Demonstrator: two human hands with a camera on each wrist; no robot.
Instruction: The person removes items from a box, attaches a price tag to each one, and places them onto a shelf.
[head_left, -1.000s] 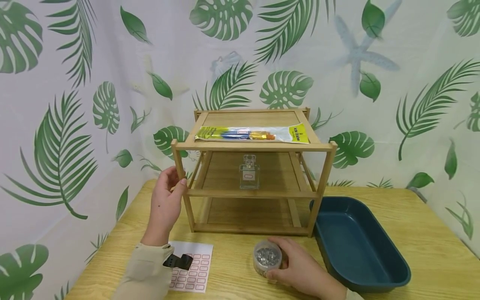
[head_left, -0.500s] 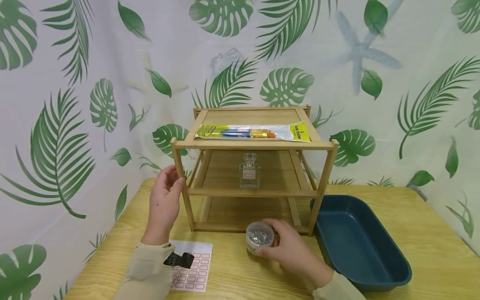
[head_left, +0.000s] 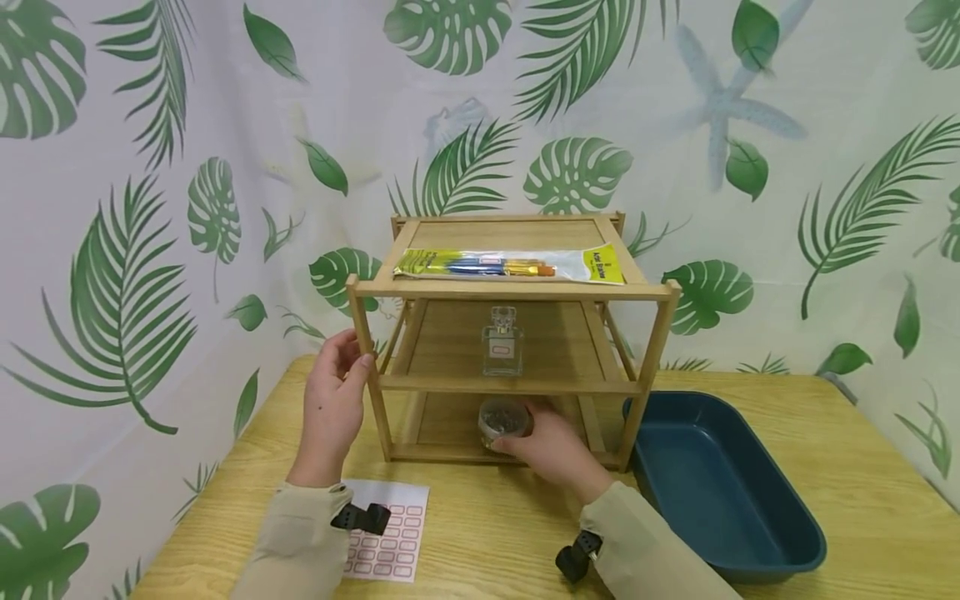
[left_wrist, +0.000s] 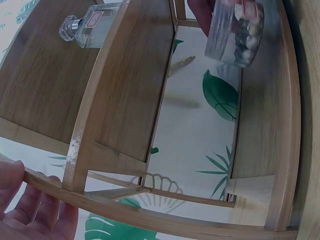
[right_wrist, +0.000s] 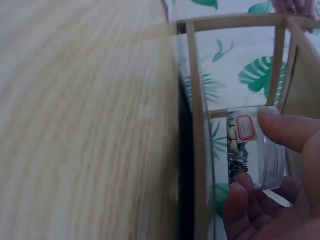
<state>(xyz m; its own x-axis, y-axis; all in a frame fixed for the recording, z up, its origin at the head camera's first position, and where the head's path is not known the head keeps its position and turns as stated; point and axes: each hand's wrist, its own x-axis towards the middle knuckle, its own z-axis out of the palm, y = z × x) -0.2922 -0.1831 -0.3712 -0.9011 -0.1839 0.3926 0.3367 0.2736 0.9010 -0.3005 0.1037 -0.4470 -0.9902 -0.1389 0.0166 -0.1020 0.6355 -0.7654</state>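
My right hand (head_left: 558,446) grips a clear round plastic jar (head_left: 501,421) of small metal pieces, just above the lowest tier of a wooden three-tier rack (head_left: 510,387). The right wrist view shows a red-bordered label on the jar (right_wrist: 250,145), with thumb and fingers around its side. At the rack's left front post, my left hand (head_left: 336,408) holds the wood; its fingers (left_wrist: 45,210) go round the post in the left wrist view. A glass perfume bottle (head_left: 502,346) with a label stands upright on the middle tier.
A packet of paintbrushes (head_left: 510,265) lies on the top tier. Right of the rack stands a dark blue tray (head_left: 813,533). A sheet of red-bordered labels (head_left: 397,542) lies on the table (head_left: 480,533), partly under the left wrist. A leaf-patterned curtain (head_left: 480,100) hangs behind.
My right hand has carried the jar from over the table forward into the rack's lowest opening. The left hand has stayed at the post.
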